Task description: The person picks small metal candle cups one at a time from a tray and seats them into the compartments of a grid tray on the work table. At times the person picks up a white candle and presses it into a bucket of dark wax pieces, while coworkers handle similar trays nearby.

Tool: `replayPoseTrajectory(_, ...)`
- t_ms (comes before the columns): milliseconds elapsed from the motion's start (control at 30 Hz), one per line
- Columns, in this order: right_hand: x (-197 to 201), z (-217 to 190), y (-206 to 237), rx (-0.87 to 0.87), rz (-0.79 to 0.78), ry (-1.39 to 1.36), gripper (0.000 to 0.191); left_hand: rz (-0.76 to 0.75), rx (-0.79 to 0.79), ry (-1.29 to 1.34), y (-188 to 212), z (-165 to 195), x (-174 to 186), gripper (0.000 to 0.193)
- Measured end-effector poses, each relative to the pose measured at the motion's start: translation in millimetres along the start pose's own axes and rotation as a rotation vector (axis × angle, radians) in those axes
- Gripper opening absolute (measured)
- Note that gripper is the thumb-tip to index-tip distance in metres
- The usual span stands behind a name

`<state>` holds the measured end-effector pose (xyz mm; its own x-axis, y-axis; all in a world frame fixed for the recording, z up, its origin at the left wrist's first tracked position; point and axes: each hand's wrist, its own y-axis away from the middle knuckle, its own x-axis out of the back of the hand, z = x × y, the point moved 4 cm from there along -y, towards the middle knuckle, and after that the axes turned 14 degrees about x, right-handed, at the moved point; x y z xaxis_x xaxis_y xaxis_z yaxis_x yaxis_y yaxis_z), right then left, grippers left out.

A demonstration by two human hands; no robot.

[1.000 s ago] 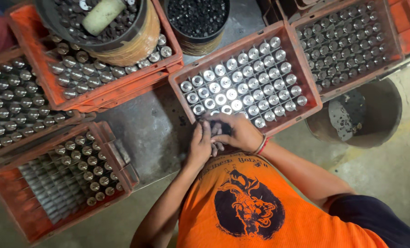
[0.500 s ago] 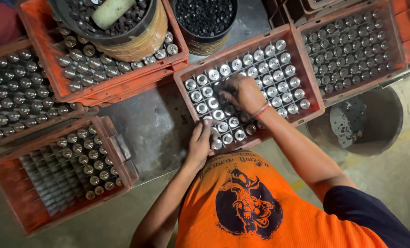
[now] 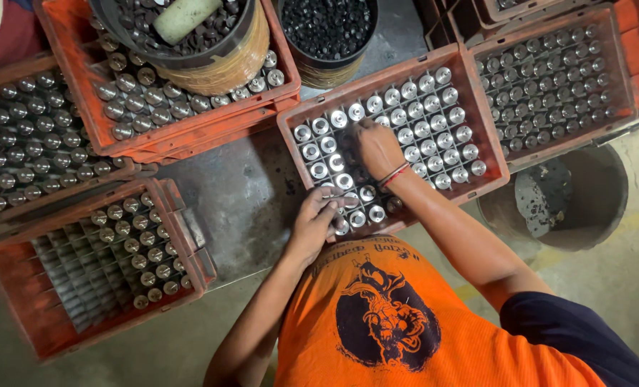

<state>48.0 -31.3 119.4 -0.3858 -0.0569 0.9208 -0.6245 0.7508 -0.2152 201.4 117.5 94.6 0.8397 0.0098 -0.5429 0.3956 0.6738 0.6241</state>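
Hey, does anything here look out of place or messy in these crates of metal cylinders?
One thing stands out: a pale cylindrical block lies tilted on the loose metal parts in the round tub, which itself sits on a filled orange crate. The lower-left crate is only partly filled. Both hands, left hand and right hand, work in the middle crate.

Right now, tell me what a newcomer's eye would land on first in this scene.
First, the orange crate at centre, its grid packed with shiny metal cylinders, where the right hand reaches into the middle rows and the left hand rests on the near edge. Next, the person's bright orange shirt at the bottom. Then the black bucket of dark caps at top centre.
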Motion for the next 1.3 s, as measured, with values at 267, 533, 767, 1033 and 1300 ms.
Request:
replayPoseTrajectory(267, 62.7, -89.5, 27.8, 0.127, -0.082, -0.7, 0.028, 0.006, -0.134, 0.13, -1.6, 6.2, 2.3, 0.061)
replayPoseTrajectory(533, 50.3, -58.5, 26.0, -0.015, -0.038, -0.517, 0.02, 0.037, 0.036, 0.268, -4.6, 0.2, 5.3, 0.052)
replayPoseTrajectory(767, 15.7, 21.9, -40.7, 0.16, 0.102, -0.08, 0.02, -0.244, 0.079, -0.043, -14.0, -25.1, -1.9, 0.024)
replayPoseTrajectory(1033, -9.6, 12.2, -50.1, 0.215, -0.148, 0.124, 0.028, -0.15, -0.024, 0.06, -14.4, -21.4, 4.2, 0.024)
replayPoseTrajectory(1300, 39.6, -20.0, -50.8, 0.089, 0.078, -0.075, 0.031, -0.08, -0.122, 0.131, -5.3, 7.8, -9.0, 0.034)
